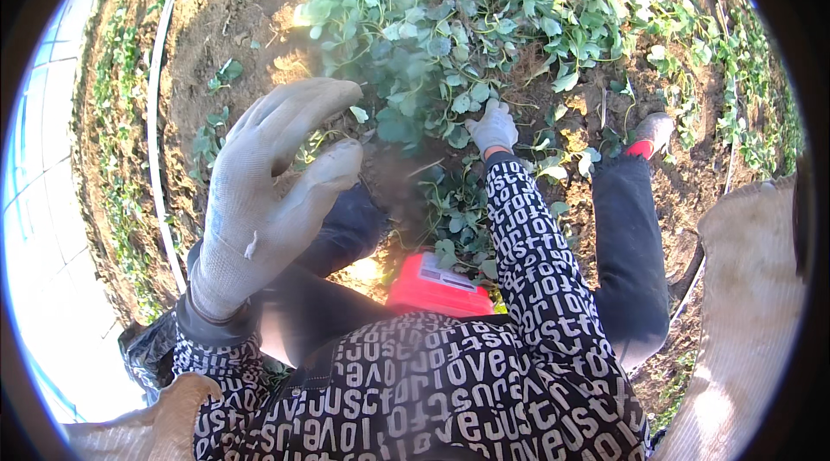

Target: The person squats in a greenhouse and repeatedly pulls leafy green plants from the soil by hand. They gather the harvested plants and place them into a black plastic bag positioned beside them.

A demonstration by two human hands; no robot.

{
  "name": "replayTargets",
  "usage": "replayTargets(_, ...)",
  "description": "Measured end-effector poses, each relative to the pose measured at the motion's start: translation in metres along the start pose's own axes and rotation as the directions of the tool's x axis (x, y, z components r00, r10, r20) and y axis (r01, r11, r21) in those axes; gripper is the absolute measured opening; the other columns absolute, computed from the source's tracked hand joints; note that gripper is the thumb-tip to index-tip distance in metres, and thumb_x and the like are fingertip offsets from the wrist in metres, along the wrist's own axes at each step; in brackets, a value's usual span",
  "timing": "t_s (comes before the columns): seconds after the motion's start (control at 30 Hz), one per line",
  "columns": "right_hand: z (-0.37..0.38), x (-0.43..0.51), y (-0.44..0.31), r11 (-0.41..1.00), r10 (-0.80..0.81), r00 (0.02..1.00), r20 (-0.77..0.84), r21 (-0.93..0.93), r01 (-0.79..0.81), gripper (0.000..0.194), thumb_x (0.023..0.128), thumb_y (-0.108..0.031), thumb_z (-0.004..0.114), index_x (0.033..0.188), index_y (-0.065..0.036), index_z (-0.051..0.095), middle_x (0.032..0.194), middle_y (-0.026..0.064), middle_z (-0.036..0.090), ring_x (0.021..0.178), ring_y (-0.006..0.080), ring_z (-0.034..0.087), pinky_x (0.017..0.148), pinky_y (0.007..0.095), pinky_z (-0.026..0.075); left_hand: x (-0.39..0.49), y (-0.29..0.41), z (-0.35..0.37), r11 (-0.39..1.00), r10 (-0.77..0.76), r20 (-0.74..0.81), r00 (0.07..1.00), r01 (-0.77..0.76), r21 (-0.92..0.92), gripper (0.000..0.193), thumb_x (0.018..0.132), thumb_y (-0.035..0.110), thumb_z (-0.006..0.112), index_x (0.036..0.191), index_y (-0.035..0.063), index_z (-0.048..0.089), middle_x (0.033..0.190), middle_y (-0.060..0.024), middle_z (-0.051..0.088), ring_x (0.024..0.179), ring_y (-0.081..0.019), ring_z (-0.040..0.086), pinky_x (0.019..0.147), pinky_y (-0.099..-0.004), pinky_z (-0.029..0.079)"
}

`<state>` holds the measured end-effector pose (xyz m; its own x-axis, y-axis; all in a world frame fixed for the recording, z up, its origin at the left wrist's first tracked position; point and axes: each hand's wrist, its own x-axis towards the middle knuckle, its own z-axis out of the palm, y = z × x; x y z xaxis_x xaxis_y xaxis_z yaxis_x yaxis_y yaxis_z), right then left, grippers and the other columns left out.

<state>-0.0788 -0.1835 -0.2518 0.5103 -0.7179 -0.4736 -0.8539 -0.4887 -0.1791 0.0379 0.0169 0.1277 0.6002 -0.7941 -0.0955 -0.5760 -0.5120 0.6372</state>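
Observation:
My left hand [279,182], in a pale knitted work glove, is raised close to the camera. Its thumb and fingers stand apart with nothing between them. Farther off, my right hand [494,127] wears a similar glove and is down at the near edge of a dense heap of leafy green plants [447,39]. Its fingers look curled among leaves and stems, but whether they grip any is hidden. More green leaves [463,214] lie on the soil between the right forearm and the left knee. A red plastic container [441,289] bearing a label sits between my legs.
Bare brown soil [227,13] spreads left of the heap, with small plants [224,75] on it. A white hose or pipe [155,72] runs along the left. My right shoe [652,130] rests beside loose leaves. Plant rows [752,91] line the right side.

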Motion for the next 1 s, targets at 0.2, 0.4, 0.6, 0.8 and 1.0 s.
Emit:
replayTargets(0.2,0.011,0.027,-0.012,0.969,0.056,0.953,0.297,0.213,-0.124,0.074,0.074,-0.051,0.079,0.128,-0.004,0.059,0.132,0.0196,0.062,0.121,0.0339,0.062,0.099,0.0442,0.051,0.001,0.002,-0.003,0.999,0.027,-0.014,1.000,-0.027,0.019,0.045,0.085,0.016,0.060,0.126,-0.0020,0.065,0.125,-0.0169,0.067,0.124,-0.0296,0.058,0.109,-0.0404,0.041)
replayTargets(0.4,0.014,0.042,-0.006,0.999,-0.042,0.976,0.213,0.009,0.041,0.039,0.086,-0.032,0.068,0.114,-0.005,0.070,0.120,0.0185,0.070,0.113,0.0335,0.067,0.093,0.0431,0.055,0.006,0.000,-0.002,0.992,0.116,0.045,0.992,-0.118,0.039,0.041,0.085,0.011,0.061,0.124,-0.0008,0.065,0.124,-0.0181,0.067,0.122,-0.0320,0.060,0.106,-0.0409,0.043)
replayTargets(0.6,-0.030,0.063,-0.001,0.948,-0.260,0.881,0.396,0.278,0.155,0.039,0.090,-0.036,0.071,0.103,0.001,0.068,0.089,0.0146,0.073,0.075,0.0271,0.072,0.065,0.0376,0.058,0.007,-0.013,-0.006,0.991,0.117,-0.014,0.993,-0.118,-0.065,0.038,0.089,0.016,0.064,0.122,-0.0032,0.064,0.120,-0.0201,0.066,0.117,-0.0331,0.061,0.102,-0.0393,0.045)
replayTargets(0.8,-0.188,0.012,-0.017,0.605,-0.403,0.866,0.295,0.796,0.010,0.031,0.094,-0.032,0.071,0.097,-0.001,0.065,0.069,0.0020,0.062,0.053,0.0100,0.060,0.042,0.0243,0.044,-0.006,-0.034,-0.013,0.978,0.193,-0.156,0.969,-0.203,-0.046,0.033,0.092,0.019,0.065,0.117,-0.0029,0.065,0.106,-0.0176,0.067,0.099,-0.0292,0.066,0.090,-0.0353,0.050)
replayTargets(1.0,-0.269,-0.021,-0.026,0.709,-0.456,0.878,0.146,0.655,0.259,0.040,0.097,-0.036,0.067,0.114,0.000,0.066,0.094,0.0084,0.074,0.063,0.0093,0.065,0.052,0.0224,0.051,-0.005,-0.050,0.003,0.964,0.188,-0.292,0.938,-0.233,-0.126,0.030,0.095,0.023,0.064,0.112,-0.0022,0.067,0.097,-0.0152,0.069,0.092,-0.0250,0.067,0.084,-0.0349,0.051)
